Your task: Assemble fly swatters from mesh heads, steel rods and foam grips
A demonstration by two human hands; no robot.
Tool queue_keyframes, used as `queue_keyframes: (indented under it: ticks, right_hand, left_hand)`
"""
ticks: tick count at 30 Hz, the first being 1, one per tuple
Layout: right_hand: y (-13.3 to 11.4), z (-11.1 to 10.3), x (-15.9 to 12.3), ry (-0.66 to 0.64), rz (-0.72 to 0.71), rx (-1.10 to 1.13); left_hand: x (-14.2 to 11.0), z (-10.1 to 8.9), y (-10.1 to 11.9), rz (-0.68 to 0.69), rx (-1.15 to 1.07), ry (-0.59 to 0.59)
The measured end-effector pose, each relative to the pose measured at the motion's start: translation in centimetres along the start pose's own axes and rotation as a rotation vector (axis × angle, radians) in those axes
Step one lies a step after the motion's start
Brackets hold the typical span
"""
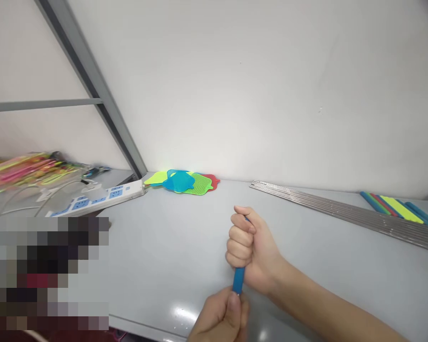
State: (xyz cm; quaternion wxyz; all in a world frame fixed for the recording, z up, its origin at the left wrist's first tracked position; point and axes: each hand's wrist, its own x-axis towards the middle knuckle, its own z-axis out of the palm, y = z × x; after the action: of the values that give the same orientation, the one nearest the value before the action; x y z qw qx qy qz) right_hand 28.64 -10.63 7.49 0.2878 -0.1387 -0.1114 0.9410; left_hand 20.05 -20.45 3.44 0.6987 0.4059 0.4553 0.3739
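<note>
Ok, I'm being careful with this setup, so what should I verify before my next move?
Right hand grip on the blue rod: ok, fist closed around it.
Left hand on the rod's lower part: ok, closed on it.
Rod's ends: cannot tell, mostly hidden by the hands.
Mesh fly swatter heads: ok, piled by the wall, away from the hands.
Steel rods: ok, lying apart from the hands.
Power strip: ok, away from the hands.

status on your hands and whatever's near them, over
Right hand fisted round blue plastic handle. Left hand gripping its lower end. Plastic fly swatters and steel rods lie well off the hands.
</note>
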Motion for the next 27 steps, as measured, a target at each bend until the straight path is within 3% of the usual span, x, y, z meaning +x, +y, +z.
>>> queue_keyframes:
  ticks: [4, 7, 10, 21, 27]
  right_hand:
    - [-0.2, 1.2, -0.9, 0.020, -0.098, -0.105]
    - [-0.2, 2.2, -1.8, 0.073, -0.266, -0.211]
    - [-0.2, 2.7, -2.5, 0.100, -0.346, -0.262]
    - [-0.8, 2.8, -3.1, 0.103, -0.336, -0.384]
    - [-0.8, 2.9, -3.2, 0.073, -0.333, -0.439]
  left_hand:
    - [0.2, 0.3, 0.1, 0.049, -0.044, -0.025]
    - [0.4, 0.4, 0.8, 0.119, 0.043, -0.004]
    - [0.5, 0.6, 1.4, 0.171, 0.153, 0.026]
    - [0.9, 1.7, 1.5, 0.195, 0.247, 0.092]
    - [0.9, 1.4, 1.3, 0.138, 0.071, -0.088]
